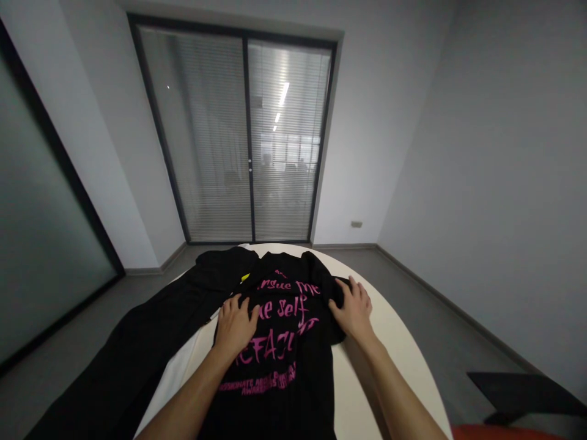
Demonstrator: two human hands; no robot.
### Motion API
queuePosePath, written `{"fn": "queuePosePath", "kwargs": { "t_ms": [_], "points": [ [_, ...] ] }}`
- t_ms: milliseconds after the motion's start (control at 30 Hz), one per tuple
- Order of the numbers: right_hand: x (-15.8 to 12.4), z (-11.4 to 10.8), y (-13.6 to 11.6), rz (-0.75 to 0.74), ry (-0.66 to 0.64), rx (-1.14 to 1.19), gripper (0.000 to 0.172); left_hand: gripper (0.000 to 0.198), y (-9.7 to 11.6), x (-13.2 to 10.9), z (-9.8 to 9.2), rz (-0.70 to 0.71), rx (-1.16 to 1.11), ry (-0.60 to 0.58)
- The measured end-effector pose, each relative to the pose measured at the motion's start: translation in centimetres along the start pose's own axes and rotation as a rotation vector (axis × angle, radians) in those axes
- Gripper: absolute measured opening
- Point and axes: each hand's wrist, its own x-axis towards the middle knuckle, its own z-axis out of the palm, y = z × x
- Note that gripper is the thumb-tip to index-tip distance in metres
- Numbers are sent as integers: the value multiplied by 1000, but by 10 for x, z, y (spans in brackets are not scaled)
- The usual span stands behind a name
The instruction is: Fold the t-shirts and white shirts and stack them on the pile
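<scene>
A black T-shirt (316, 373) with pink lettering lies on the table, its collar end away from me. The cloth along its right side is folded inward and covers part of the print. My left hand (235, 325) rests on the shirt's left side, fingers apart and slightly bent. At the right sleeve, my right hand (354, 307) touches the cloth with thumb and fingers spread. Some black sleeve fabric shows between its thumb and index finger.
A white round-edged table (403, 354) carries the clothes. Another black garment (151, 324) lies along its left side, with a yellow spot (245, 277) beside it. A black flat object (523, 391) and something red (499, 432) are at lower right. Glass doors (247, 140) stand beyond.
</scene>
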Motion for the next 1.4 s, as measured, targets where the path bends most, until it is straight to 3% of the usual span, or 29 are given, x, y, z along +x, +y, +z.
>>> {"fn": "queuePosePath", "kwargs": {
  "t_ms": [200, 300, 467, 567, 667, 800, 900, 1100, 1200, 1300, 1400],
  "points": [
    [-20, -33, -36, 97, -228, -213, 56, 59, -5, 2, 8, 2, 35, 64],
    [-18, -54, -43, 181, -456, -176, 73, 59, -7, 3, 10, -15, 53, 97],
    [-25, -51, -46, -60, -644, 156, 69, 57, -6, 3, 10, -8, 36, 131],
    [-24, -36, -38, -165, -631, 383, 65, 58, -5, 1, 10, -7, 22, 126],
    [-12, -28, -17, -137, -564, 504, 47, 58, -5, 1, 10, -6, 4, 106],
    [6, -36, 25, 9, -463, 254, 40, 56, -4, 1, 10, -8, -5, 50],
    [9, -40, 43, 32, -552, 52, 40, 54, -4, 2, 10, -14, -8, 26],
    [3, -31, 34, 53, -586, 179, 54, 48, -4, 2, 8, 12, -15, 42],
    [6, -31, 31, 29, -566, 228, 50, 38, -7, 5, 7, 38, -51, 43],
    [10, -41, 24, 6, -408, 493, 45, 36, -12, 11, 6, 15, -145, 87],
    [9, -56, 12, -10, -368, 842, 58, 37, -18, 17, 2, -71, -232, 171]
  ]
}}
